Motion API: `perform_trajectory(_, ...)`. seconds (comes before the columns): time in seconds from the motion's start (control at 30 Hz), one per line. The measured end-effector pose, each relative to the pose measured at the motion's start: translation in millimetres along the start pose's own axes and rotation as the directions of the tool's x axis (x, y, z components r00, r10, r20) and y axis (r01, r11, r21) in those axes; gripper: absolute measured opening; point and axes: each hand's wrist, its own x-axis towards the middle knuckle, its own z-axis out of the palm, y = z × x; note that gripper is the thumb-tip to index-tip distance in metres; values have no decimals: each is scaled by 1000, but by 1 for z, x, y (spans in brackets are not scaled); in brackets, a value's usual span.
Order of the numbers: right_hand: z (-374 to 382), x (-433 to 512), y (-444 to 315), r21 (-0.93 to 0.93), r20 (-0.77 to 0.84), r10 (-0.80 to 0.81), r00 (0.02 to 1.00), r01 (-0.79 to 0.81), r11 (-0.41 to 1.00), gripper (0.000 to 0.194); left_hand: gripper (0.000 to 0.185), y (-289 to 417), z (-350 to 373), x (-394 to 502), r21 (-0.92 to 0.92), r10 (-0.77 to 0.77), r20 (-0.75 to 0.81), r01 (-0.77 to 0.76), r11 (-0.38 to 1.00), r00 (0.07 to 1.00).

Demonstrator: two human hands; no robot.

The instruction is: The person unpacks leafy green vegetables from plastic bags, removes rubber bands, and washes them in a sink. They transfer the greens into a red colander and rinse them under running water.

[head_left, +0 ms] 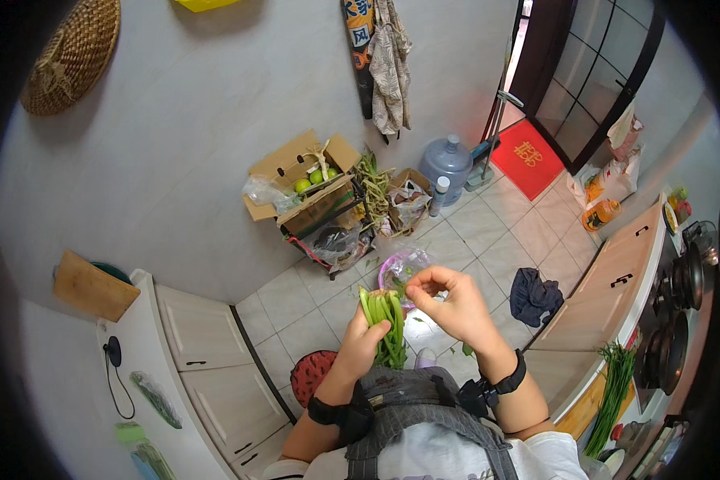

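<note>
My left hand point(364, 339) is closed around a bundle of green leafy-vegetable stems point(389, 324), their pale cut ends pointing away from me. Beside those ends, my right hand point(450, 303) has its thumb and forefinger pinched together at what looks like a small green scrap, partly hidden by the fingertips. Below and beyond both hands stands a pink-rimmed bin point(384, 273) lined with a clear plastic bag, partly covered by the right hand. Loose green leaf bits point(467, 349) lie on the tiled floor near my feet.
A red stool point(312, 375) is by my left arm. Ahead stands a rack with a cardboard box point(288, 165) of green fruit, then a water jug point(447, 165). Dark cloth point(534, 297) lies on the floor. Long green chives point(612, 396) rest on the right counter near pans point(672, 354).
</note>
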Motion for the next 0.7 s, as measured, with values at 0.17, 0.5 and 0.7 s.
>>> perform_trajectory(0.17, -5, 21, -1, -234, -88, -232, 969, 206, 950, 11, 38, 6, -10, -1, -376, -3, 136, 55, 925, 991)
perform_trajectory(0.5, -9, 70, 57, -818, 187, -406, 894, 371, 440, 35, 30, 33, -12, -12, -308, 1, 12, 3, 951, 1000)
perform_trajectory(0.7, -11, 52, 21, -625, 67, -667, 742, 552, 552, 31, 42, 28, -10, -15, -111, -37, 30, 40, 993, 999)
